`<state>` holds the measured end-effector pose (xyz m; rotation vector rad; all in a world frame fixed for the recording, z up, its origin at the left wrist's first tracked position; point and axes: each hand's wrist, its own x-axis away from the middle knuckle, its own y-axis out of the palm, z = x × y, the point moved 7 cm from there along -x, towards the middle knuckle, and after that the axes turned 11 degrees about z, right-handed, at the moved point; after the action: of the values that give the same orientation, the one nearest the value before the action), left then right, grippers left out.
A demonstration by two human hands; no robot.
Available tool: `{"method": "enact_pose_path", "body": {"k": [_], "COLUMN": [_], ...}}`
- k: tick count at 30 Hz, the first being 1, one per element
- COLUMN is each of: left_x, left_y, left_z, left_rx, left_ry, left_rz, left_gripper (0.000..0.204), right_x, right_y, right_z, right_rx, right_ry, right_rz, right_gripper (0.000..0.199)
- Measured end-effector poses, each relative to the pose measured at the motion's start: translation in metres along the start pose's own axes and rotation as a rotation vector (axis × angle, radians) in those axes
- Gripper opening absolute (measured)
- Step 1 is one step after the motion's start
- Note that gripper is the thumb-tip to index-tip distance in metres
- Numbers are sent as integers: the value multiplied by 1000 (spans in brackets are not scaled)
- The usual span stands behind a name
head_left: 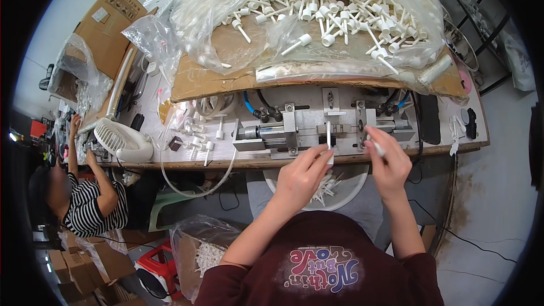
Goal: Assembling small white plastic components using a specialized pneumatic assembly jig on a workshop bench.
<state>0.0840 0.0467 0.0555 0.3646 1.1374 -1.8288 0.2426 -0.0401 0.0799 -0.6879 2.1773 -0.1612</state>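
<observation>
My left hand [299, 179] is closed on a white capped stick [329, 136], its thin stem pointing up in front of the metal fixture and its wider cap down between my fingertips. To the right, my right hand [390, 161] pinches another small white capped piece [378, 148], partly hidden by the fingers. Just beyond both hands sits the metal clamping fixture [334, 129], with cylinders on its left and right. Below them, between my legs, a white basin [362, 184] holds several thin white sticks [326, 188].
An open plastic bag of white capped sticks [323, 8] lies on a raised cardboard sheet [226, 82] behind the fixture. Loose capped sticks [198, 144] and a white fan [122, 139] are at left. A hose loops over the table's front edge. Another person [93, 204] works far left.
</observation>
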Motion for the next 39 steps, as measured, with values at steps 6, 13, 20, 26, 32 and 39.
{"method": "enact_pose_path", "body": {"k": [6, 13, 20, 26, 32, 39], "left_x": [3, -4, -37, -125, -178, -189], "left_y": [27, 27, 5, -27, 17, 48], "left_z": [-8, -13, -13, -17, -38, -62], "left_rx": [-244, -214, -12, -33, -206, -247], "left_ry": [170, 132, 7, 85, 230, 53], "left_rz": [-84, -132, -130, 201, 252, 27], "left_gripper": [31, 26, 23, 20, 23, 23], "right_x": [5, 14, 31, 23, 36, 42], "right_y": [-3, -4, -1, 8, 41, 66], "right_z": [21, 15, 33, 8, -1, -15], "right_rx": [-244, -594, -915, -491, 23, 369], "right_ry": [339, 873, 900, 557, -108, -472], "right_rz": [-54, 58, -80, -152, -262, -351], "right_gripper": [18, 17, 13, 29, 26, 20]}}
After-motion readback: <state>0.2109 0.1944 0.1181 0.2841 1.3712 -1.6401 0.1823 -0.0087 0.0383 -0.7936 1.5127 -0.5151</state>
